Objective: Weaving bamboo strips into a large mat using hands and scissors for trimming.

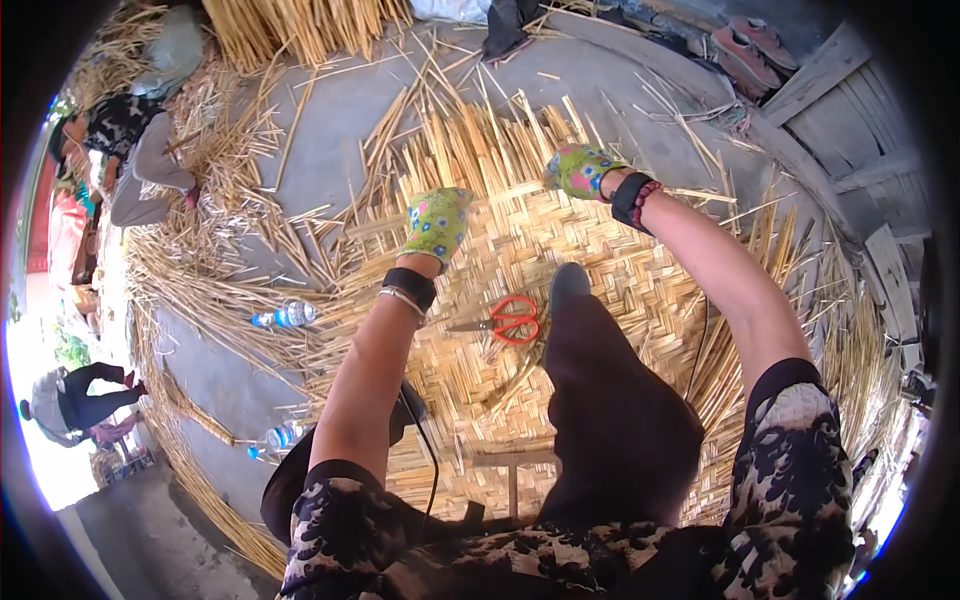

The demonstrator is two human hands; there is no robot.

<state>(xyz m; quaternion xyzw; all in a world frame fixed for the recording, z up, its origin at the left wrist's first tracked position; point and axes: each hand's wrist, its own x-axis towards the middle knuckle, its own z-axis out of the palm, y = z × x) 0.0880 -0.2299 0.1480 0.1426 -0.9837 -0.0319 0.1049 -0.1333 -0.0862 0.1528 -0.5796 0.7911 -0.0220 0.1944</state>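
Head view: whether the left grip (437, 225) and right grip (582, 170) are closed cannot be told; the herringbone-woven mat (522, 245) beneath them could be loosened by uneven tugging.

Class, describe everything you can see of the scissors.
The scissors have two orange-red loop handles, smooth and plastic-looking, and narrow, dark, metal-looking blades that look shut or nearly so. They lie flat on the woven mat, blades pointing to the person's left and loops toward the grey shoe. Neither the left hand nor the right hand touches them.
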